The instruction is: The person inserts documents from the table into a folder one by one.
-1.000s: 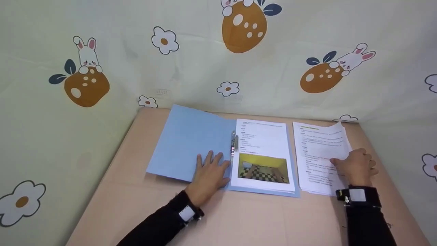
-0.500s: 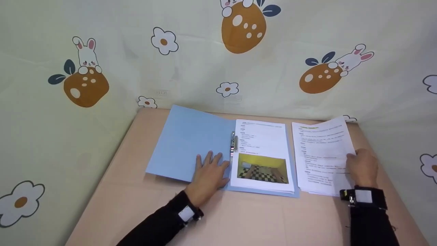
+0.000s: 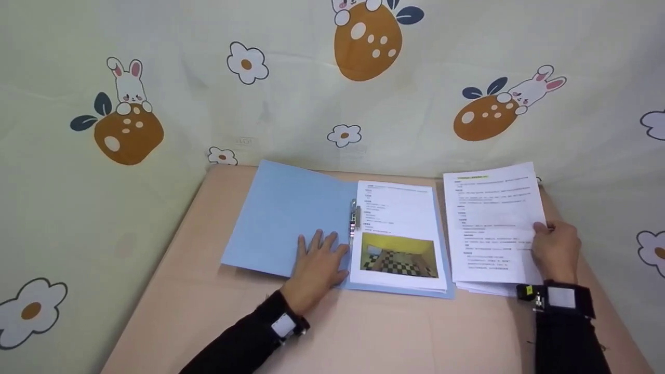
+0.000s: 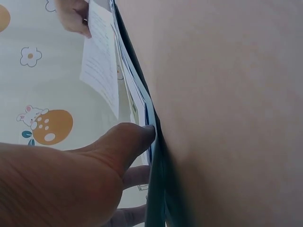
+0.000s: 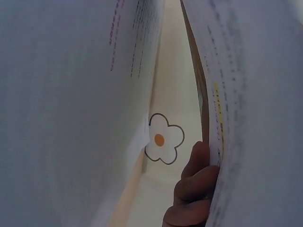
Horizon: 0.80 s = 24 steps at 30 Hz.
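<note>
A light blue folder (image 3: 291, 218) lies spread out on the table, a metal clip (image 3: 355, 215) at its spine. Printed sheets (image 3: 400, 208) with a photo at the bottom rest on its right side. My left hand (image 3: 318, 265) rests with fingers spread on the folder near the spine; in the left wrist view the thumb (image 4: 135, 137) touches its edge. To the right, my right hand (image 3: 557, 252) pinches the right edge of a printed paper sheet (image 3: 493, 223), raised above a paper stack (image 3: 486, 289). In the right wrist view, curled fingers (image 5: 194, 189) sit behind this sheet.
The pinkish-beige table (image 3: 374, 332) meets a pale curtain-like backdrop (image 3: 291, 104) with printed rabbits, orange fruits and flowers right behind the folder. The paper stack lies just beside the folder's right edge.
My right hand has shifted right and taken hold of the top sheet's edge. The sheet has come up off the stack and moved slightly away from me. My left hand stays put.
</note>
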Each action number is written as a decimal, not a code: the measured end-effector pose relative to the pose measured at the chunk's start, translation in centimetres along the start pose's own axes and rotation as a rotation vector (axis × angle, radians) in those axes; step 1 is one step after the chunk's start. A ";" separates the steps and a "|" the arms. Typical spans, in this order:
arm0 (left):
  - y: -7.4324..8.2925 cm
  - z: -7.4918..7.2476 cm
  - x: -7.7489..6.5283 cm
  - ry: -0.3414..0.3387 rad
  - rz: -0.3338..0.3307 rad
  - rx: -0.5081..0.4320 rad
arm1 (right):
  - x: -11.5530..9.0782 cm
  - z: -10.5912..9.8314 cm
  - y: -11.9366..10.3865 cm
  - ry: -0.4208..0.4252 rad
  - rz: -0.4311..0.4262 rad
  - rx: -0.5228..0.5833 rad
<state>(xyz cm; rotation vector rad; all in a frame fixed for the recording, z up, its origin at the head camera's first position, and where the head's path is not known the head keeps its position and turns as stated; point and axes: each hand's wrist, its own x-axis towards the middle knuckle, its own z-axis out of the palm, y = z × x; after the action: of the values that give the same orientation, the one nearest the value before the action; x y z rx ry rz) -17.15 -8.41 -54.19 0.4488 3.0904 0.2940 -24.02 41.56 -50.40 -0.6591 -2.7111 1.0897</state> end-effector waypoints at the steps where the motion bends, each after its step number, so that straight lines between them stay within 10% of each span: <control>1: 0.0 0.0 0.0 0.008 0.005 0.003 | 0.1 0.0 0.0 0.008 -0.003 0.000; 24: -0.1 0.1 -0.1 -0.009 -0.001 -0.017 | -0.9 2.1 -3.6 -0.188 0.015 0.112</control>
<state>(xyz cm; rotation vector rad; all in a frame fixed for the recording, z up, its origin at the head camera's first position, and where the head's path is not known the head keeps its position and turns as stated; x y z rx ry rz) -17.08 -8.53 -54.32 0.4465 3.0768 0.3164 -25.03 37.50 -49.47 -0.5881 -2.7755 1.3607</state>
